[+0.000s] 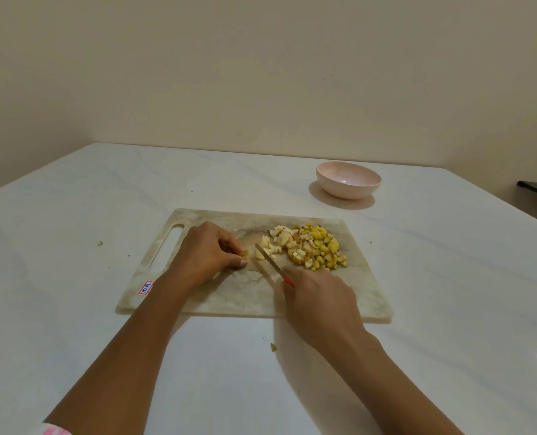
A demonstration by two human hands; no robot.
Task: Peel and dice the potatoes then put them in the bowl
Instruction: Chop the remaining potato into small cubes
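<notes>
We work on the marble cutting board (217, 296). The pink bowl (345, 188) waits empty beyond it, well apart. The diced potato (311, 248) is heaped at the board's right, clear of the cutting. Our left hand (207, 251) pinches the last potato stub (244, 253) to steady it. Our right hand (320, 296) grasps the red-handled knife (268, 257), blade just beside the stub. A cream wall (261, 73) backs the white table (104, 199), where a scrap (100, 243) lies.

The right hand (320, 302) covers most of the knife's red handle (289, 281); the left hand (207, 255) half-hides a potato piece (244, 253).
</notes>
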